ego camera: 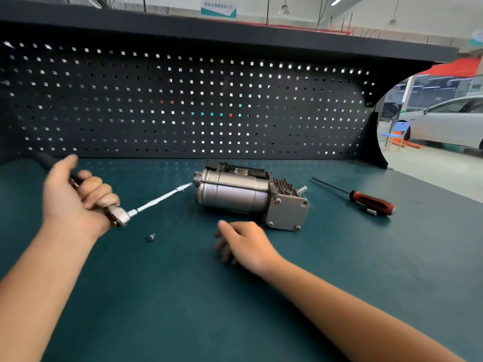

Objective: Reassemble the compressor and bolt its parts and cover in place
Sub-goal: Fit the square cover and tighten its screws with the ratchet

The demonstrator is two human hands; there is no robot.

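Both hands are low over the teal surface. The left hand, at middle left of the frame, is wrapped around the handle of a ratchet wrench. The right hand, at lower centre, hangs with loosely bent fingers and nothing visible in it, though it is blurred.

The compressor lies on its side at the centre of the frame. Its square end cover faces lower right, with bolt heads showing at its corners. The ratchet's long extension points up and right, and its tip sits just beside the compressor's left end. Whether it is seated on a fastener there cannot be told.

At right of the frame, well apart from the compressor, lies a red-and-black screwdriver with a small socket bit just beside its handle. One loose bolt rests on the surface below the ratchet head.

The step in hand looks to be bolting up the left end. To do it well:

- Pick up the loose bolt with the free hand and start it by finger, so the thread catches square.
- Steady the compressor body with that hand so it does not roll.
- Keep the extension in line with the bolt while tightening, since a tilted socket could slip off the head.
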